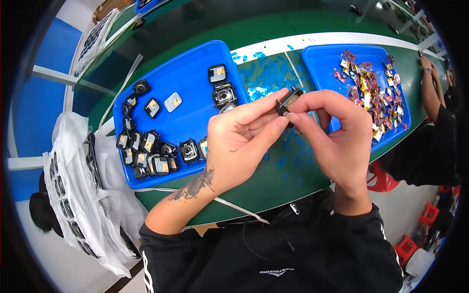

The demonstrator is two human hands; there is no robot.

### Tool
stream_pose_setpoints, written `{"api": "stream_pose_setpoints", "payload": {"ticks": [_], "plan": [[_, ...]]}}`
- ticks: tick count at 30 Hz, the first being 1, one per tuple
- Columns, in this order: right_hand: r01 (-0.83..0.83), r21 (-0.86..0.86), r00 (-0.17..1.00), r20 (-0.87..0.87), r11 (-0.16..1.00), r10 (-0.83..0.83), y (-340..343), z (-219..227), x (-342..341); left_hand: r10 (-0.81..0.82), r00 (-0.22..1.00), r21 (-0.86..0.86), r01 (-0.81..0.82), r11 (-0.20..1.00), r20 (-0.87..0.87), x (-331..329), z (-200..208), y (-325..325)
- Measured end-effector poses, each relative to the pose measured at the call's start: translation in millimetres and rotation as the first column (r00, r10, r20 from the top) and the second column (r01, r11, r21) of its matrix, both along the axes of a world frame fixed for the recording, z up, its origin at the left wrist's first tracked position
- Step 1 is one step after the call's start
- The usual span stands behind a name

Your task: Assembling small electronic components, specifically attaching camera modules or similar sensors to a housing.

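Observation:
Between both hands, above the green table, is a small black watch case (pixel 289 100), seen edge-on and tilted. My left hand (pixel 246 139) pinches it from the left with thumb and fingers. My right hand (pixel 337 132) has thumb and index finger closed at its right side; whether a smaller part is between those fingertips is hidden. Left of my hands, a blue tray (pixel 195 56) bears several black watch cases (pixel 150 141), some with a pale square inside, and a light-coloured case (pixel 173 102). My left hand covers part of the tray's right side.
A second blue tray (pixel 317 56) at right holds a heap of small red, yellow and white pieces (pixel 371 93). Blue film scraps (pixel 268 78) litter the green table (pixel 303 166) between the trays. White-wrapped stacks (pixel 73 190) stand at left. Another person's arm (pixel 430 90) is at far right.

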State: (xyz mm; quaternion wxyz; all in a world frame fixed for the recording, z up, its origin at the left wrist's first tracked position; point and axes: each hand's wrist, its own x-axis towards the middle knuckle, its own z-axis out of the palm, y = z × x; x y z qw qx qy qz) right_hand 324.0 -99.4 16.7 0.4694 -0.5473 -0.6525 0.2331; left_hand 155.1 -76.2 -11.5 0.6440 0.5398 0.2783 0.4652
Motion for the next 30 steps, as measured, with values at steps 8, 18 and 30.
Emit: {"api": "stream_pose_setpoints", "payload": {"ticks": [8, 18, 30], "plan": [[-0.006, 0.019, 1.000, -0.012, 1.000, 0.006, 0.5, 0.3, 1.7, 0.010, 1.000, -0.028, -0.011, 1.000, -0.022, 2.8, 3.7, -0.7], [-0.032, -0.017, 0.997, -0.069, 0.999, 0.031, 0.0, -3.6, 0.6, 0.020, 0.999, -0.039, -0.022, 0.999, -0.038, 1.4, 3.4, -2.9], [-0.009, 0.008, 0.999, -0.037, 1.000, 0.010, -0.6, 5.3, 5.1, -0.019, 0.999, -0.063, 0.021, 0.998, 0.034, 3.9, 1.6, -7.1]]}}
